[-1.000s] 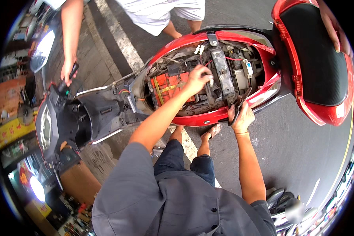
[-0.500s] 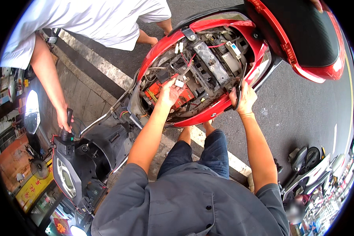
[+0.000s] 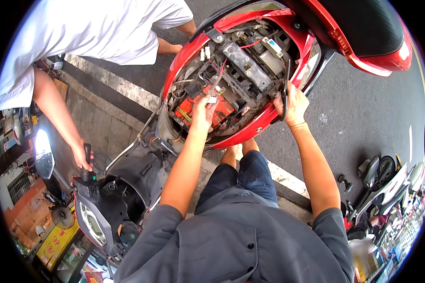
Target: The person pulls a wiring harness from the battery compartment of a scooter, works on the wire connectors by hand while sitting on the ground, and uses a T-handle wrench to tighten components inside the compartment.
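A scooter's red body lies open below me, its wiring and parts exposed. Inside, my left hand pinches a small white connector with wires running up from it, just over an orange-red battery. My right hand is at the body's right rim, closed round the black handles of a pair of scissors, whose slim blades point away from me. Between the hands runs a grey metal bracket. Two loose white connectors sit at the far left of the opening.
The seat is tipped up at far right. To the left, another person's hand grips the handlebar; that person's white clothing fills the upper left. Parked scooters stand at right on the asphalt.
The whole view has shifted a little, with the scooter lying slightly further left and up. My left hand still pinches the connector, which is turned differently. My right hand keeps the scissors at the rim.
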`<act>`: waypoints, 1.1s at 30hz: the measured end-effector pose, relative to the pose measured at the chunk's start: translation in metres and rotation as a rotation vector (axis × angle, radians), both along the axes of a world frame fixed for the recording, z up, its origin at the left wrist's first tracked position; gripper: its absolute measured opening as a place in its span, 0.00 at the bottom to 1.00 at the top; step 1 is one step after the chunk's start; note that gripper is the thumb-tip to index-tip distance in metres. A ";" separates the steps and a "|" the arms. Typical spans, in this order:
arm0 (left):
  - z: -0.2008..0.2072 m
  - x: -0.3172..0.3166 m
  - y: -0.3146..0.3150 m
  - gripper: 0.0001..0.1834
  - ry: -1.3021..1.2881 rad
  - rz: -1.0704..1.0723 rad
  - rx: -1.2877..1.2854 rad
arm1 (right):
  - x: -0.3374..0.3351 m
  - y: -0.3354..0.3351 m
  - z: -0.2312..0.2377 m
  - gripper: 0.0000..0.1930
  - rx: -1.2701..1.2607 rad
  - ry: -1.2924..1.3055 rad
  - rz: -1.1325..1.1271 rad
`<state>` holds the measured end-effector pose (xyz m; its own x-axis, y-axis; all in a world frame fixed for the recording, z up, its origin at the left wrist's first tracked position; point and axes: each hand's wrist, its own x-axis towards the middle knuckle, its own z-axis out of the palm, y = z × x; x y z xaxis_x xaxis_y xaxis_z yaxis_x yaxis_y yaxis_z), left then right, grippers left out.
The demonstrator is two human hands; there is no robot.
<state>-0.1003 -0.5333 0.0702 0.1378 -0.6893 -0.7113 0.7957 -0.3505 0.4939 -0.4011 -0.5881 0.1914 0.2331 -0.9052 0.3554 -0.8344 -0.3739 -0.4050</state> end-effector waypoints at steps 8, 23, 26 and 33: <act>0.010 0.001 0.010 0.10 0.031 -0.066 -0.028 | 0.033 0.000 0.015 0.22 0.338 -0.301 -0.193; 0.043 0.016 0.005 0.06 -0.167 -0.133 -0.100 | 0.164 -0.009 -0.065 0.36 1.043 -1.251 -0.040; 0.043 0.018 0.006 0.06 -0.142 -0.118 -0.130 | 0.167 -0.014 -0.057 0.38 1.034 -1.196 -0.011; 0.054 0.019 0.002 0.06 -0.140 -0.186 -0.148 | 0.167 -0.012 -0.081 0.36 0.948 -1.052 0.045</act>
<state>-0.0818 -0.5316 0.1246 0.0893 -0.8072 -0.5835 0.6449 -0.3996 0.6515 -0.2339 -0.5999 0.1107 0.2793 -0.8941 -0.3501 0.0150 0.3686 -0.9294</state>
